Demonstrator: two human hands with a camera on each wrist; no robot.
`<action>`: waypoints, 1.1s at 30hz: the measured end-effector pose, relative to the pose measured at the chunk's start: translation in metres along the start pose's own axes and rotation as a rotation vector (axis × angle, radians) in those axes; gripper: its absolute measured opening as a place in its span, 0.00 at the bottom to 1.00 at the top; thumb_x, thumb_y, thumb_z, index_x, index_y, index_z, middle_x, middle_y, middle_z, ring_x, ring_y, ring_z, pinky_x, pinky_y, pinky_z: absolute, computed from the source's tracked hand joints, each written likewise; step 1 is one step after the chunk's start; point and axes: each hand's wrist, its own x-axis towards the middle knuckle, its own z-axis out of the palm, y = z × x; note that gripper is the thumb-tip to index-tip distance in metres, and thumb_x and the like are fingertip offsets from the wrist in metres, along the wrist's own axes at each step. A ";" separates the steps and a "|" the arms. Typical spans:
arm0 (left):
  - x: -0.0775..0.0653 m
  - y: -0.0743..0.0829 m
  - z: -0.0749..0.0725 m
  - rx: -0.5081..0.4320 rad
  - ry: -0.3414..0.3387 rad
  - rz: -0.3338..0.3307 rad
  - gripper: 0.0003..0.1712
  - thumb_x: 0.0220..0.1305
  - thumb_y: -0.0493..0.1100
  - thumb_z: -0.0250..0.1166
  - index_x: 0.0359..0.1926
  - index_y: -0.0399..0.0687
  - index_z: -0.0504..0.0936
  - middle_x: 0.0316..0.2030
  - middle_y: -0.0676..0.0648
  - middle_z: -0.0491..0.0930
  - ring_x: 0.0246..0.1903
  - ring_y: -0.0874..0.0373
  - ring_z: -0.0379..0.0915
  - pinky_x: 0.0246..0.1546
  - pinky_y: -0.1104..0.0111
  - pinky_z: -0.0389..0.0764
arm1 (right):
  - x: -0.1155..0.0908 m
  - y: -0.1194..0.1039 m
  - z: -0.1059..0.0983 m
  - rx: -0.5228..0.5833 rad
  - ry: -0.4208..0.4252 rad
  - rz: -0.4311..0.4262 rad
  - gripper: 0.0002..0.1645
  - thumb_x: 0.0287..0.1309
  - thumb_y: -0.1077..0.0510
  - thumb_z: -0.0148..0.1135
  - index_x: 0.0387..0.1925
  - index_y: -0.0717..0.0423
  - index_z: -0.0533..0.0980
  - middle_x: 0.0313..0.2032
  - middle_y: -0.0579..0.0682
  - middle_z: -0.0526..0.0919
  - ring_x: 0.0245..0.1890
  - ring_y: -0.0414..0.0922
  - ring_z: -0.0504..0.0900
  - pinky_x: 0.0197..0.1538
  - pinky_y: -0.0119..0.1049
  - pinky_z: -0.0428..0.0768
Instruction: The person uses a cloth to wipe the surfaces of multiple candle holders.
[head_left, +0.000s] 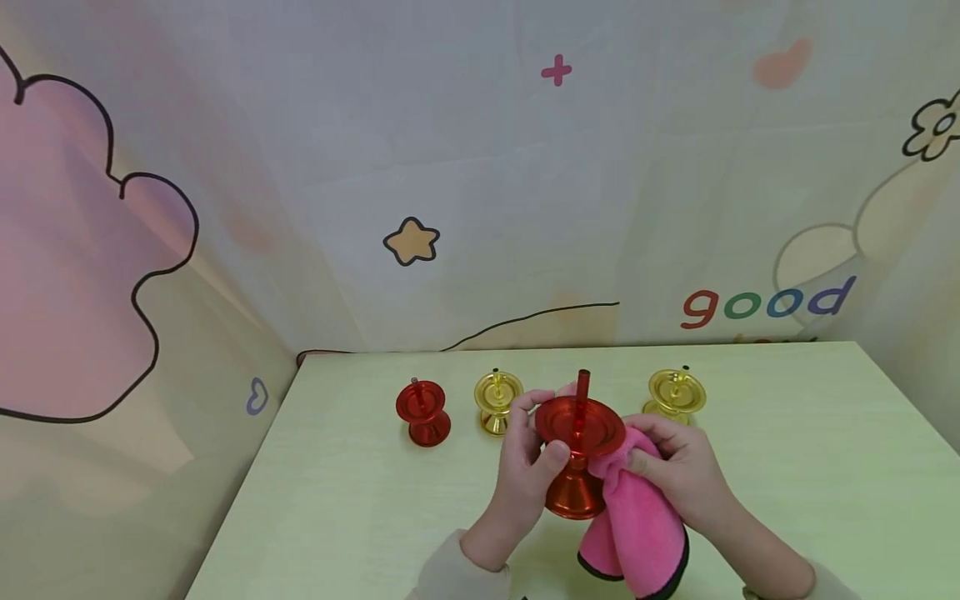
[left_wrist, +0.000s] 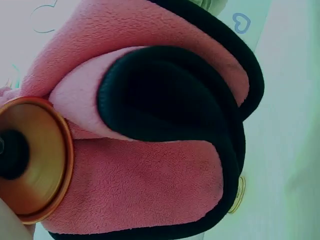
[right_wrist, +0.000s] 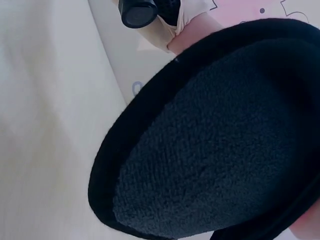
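Note:
My left hand (head_left: 521, 467) grips a red metal candle holder (head_left: 576, 492) by its upper dish, thumb at the near rim, and holds it upright above the table. The holder has a wide dish, a flared base and a thin post standing in the middle. My right hand (head_left: 686, 467) pinches a pink cloth (head_left: 645, 533) with black edging against the dish's right side; the cloth hangs down in folds. In the left wrist view the holder's round base (left_wrist: 50, 160) shows beside the cloth (left_wrist: 150, 185). The cloth's dark underside (right_wrist: 210, 145) fills most of the right wrist view.
On the table (head_left: 337, 517), a smaller red candle holder (head_left: 429, 429) stands at the back left. Next to it is a gold one (head_left: 495, 421), partly behind my left hand. Another gold holder (head_left: 677, 392) stands behind my right hand. A printed curtain (head_left: 480, 167) rises behind the table.

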 end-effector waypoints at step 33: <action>0.004 0.003 -0.015 -0.033 -0.107 0.005 0.37 0.52 0.50 0.64 0.57 0.34 0.60 0.55 0.32 0.67 0.50 0.62 0.70 0.48 0.70 0.73 | -0.002 0.007 0.003 -0.016 0.089 -0.092 0.26 0.42 0.81 0.53 0.34 0.50 0.78 0.29 0.40 0.82 0.27 0.32 0.77 0.28 0.23 0.76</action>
